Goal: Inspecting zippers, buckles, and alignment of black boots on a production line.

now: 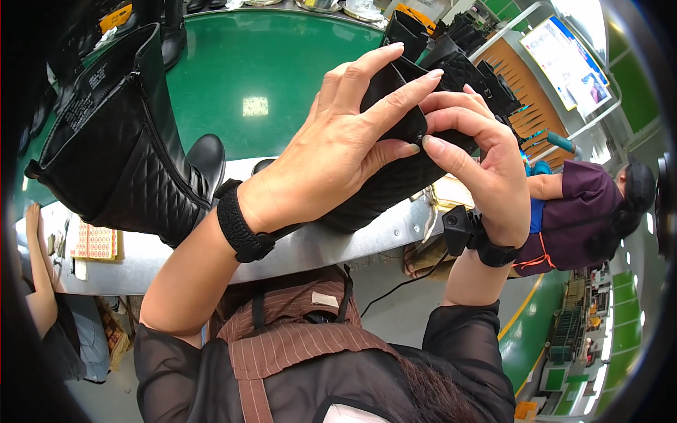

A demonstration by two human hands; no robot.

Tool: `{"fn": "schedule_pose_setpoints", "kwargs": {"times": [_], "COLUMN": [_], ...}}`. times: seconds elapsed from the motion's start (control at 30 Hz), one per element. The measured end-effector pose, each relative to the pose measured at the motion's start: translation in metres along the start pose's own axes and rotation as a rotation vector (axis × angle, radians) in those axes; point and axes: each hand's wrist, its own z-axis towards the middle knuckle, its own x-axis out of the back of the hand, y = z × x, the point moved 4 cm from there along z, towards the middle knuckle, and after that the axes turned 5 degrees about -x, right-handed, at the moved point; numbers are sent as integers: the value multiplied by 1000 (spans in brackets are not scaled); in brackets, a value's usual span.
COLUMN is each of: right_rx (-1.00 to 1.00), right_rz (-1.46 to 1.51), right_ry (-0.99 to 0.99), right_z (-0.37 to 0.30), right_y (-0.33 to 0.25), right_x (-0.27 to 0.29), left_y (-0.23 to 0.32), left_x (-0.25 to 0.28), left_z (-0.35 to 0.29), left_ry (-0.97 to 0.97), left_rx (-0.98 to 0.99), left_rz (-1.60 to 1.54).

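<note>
Watching the left side first, I'd worry about the quilted boot point(120, 158): its shaft slants out over the near edge of the worktop point(254, 77), so a bump from the forearm could tip it. The left hand's fingers grip the held boot point(384, 190) near its top opening, above the worktop's near edge; if they slackened, the pliable upper could fold. The right hand point(476, 151) pinches that same edge, thumb against index; a nail pressed hard could mark it.

Dark boots point(174, 39) at upper left are cut off. The left hand point(342, 120) hides much of the held boot, so I can't tell what supports it. The tiny detail between the thumbs is too small to identify.
</note>
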Motion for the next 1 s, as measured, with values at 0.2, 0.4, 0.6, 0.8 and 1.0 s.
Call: {"fn": "schedule_pose_setpoints", "kwargs": {"times": [0.2, 0.4, 0.6, 0.8, 1.0], "right_rx": [-18, -13, 3, -9, -17], "right_rz": [-16, -26, -44, 13, 64], "right_ry": [14, 44, 131, 213, 225], "right_z": [1, 1, 2, 6, 8], "right_y": [0, 2, 1, -1, 10], "right_x": [-2, -4, -6, -8, -10], "left_y": [1, 3, 4, 2, 4], "left_x": [-2, -5, -9, -11, -6], "left_z": [0, -1, -1, 1, 1], "left_ry": [26, 71, 126, 111, 96], "left_rx": [8, 29, -3, 11, 6], "left_rz": [63, 146, 231, 276, 165]}}
